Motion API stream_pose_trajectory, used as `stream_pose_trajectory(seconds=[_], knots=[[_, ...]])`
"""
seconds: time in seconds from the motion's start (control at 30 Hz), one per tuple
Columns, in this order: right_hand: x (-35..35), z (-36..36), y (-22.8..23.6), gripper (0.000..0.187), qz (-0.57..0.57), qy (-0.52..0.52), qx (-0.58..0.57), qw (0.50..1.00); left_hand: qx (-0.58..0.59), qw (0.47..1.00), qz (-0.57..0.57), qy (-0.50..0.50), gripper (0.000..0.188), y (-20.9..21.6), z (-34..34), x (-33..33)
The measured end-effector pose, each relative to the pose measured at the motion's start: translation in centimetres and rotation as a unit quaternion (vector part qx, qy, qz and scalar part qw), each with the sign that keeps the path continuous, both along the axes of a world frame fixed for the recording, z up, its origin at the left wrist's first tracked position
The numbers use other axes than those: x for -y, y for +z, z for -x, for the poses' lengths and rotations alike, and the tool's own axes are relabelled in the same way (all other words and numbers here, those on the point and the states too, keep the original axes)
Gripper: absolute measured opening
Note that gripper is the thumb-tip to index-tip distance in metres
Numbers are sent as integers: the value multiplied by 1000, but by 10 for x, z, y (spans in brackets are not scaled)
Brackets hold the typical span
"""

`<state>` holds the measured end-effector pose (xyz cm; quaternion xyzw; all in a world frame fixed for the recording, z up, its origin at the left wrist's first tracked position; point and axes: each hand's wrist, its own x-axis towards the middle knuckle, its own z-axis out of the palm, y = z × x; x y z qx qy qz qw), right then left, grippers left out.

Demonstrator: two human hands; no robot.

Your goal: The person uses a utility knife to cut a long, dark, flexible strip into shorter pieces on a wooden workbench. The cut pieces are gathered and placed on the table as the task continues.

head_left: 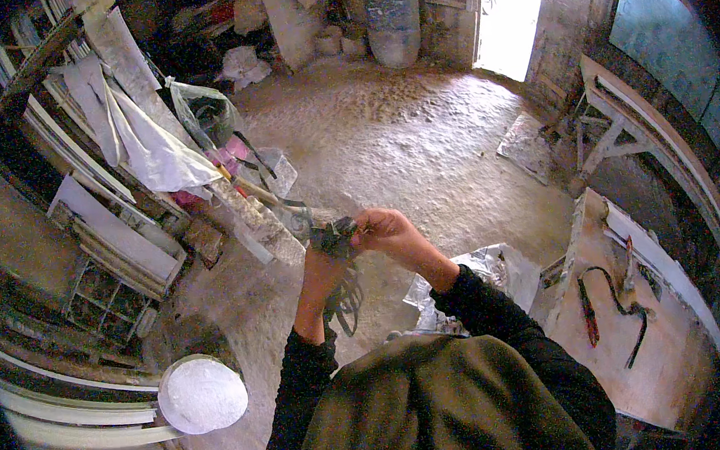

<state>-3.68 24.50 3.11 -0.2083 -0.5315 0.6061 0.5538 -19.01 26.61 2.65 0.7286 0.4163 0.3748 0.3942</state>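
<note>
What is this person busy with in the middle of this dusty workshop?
A person stands on a dusty concrete floor and holds a small dark object with dangling black cords up in front of them. The left hand grips it from below, while the right hand pinches its top. What the object is cannot be told. To the right stands a worn wooden workbench with red-handled pliers on it; a round white lid lies lower left.

Dusty dirt floor [422,152], bright open doorway [510,10], grey barrel [393,19], wooden workbench [641,355], stacked frames [82,238] at left.
</note>
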Motion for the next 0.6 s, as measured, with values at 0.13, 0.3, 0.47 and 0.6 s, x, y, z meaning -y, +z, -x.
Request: stream_pose_trajectory(seconds=[0.13, 0.3, 0.47, 0.6], knots=[[4, -2, -5, 11, -22, -76, 26, 997, -136, 953, -269, -18, 25, -19, 3, -11], [28, -15, -2, 12, -60, -163, 77, 982, -14, 996, -15, -91, 17, -83, 48, -34], [88, -117, -60, 16, -40, -358, 278, 891, 32, 997, 20, -66, 13, -71, 57, -42], [213, -210, -106, 34, 108, -543, 568, 608, 239, 941, 231, -68, 17, -28, 37, -27]])
